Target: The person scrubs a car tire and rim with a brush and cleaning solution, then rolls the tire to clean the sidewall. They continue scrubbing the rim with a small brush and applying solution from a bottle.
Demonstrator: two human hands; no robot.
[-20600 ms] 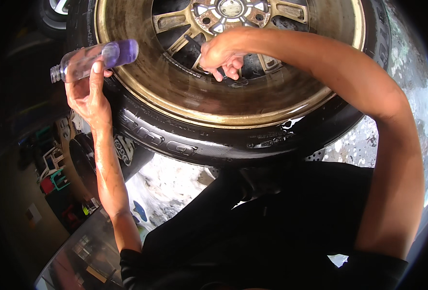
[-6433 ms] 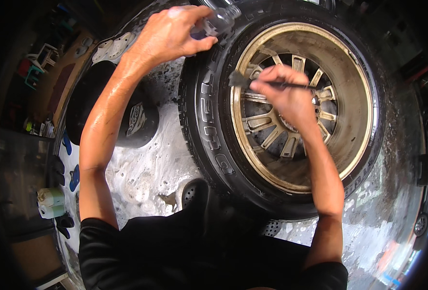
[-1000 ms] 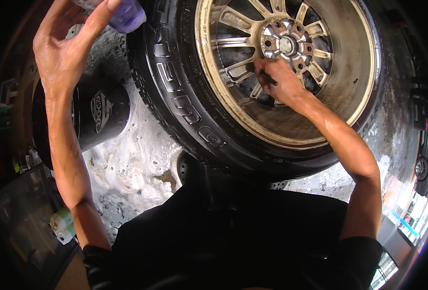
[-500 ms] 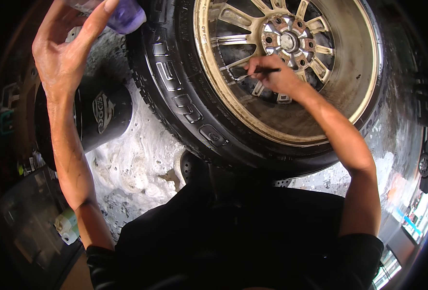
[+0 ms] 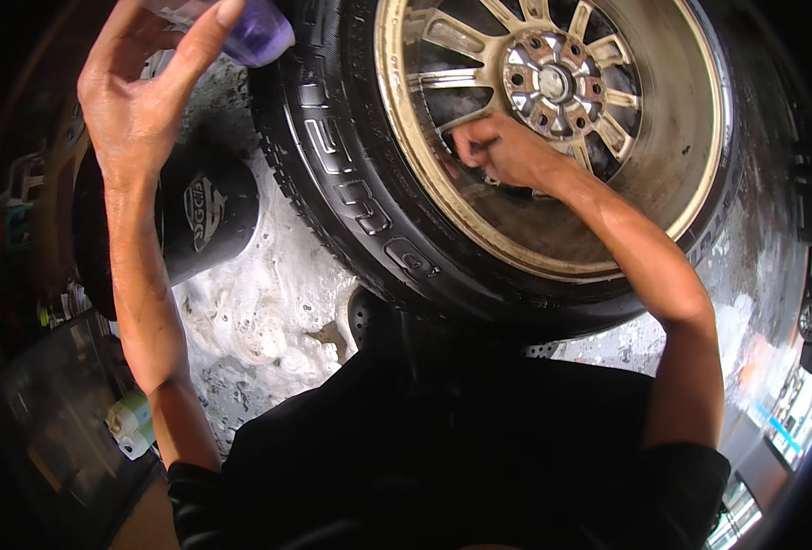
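My left hand (image 5: 144, 101), raised at the upper left, grips a clear plastic cup (image 5: 259, 38) of purple liquid between thumb and fingers; the frame's top edge cuts it off. Below centre-right, my right hand (image 5: 511, 151) reaches inside the wheel rim (image 5: 699, 188), fingers curled at the lower left spokes. The slim black-handled tool seen in it earlier is now hidden by the hand. The spokes and hub (image 5: 552, 84) are dirty, with brown stains around the lug holes. A wet black tyre (image 5: 332, 183) with raised lettering surrounds the rim.
A black bucket (image 5: 227, 215) stands under my left forearm. White foam (image 5: 250, 312) covers the wet floor beside the tyre. A pale jug (image 5: 131, 426) is at the lower left, and a perforated dark shoe (image 5: 362, 316) touches the foam near the tyre.
My right hand has shifted slightly down and left along the spokes, and the tool's black handle has gone out of sight. My left hand and the cup appear a little further right.
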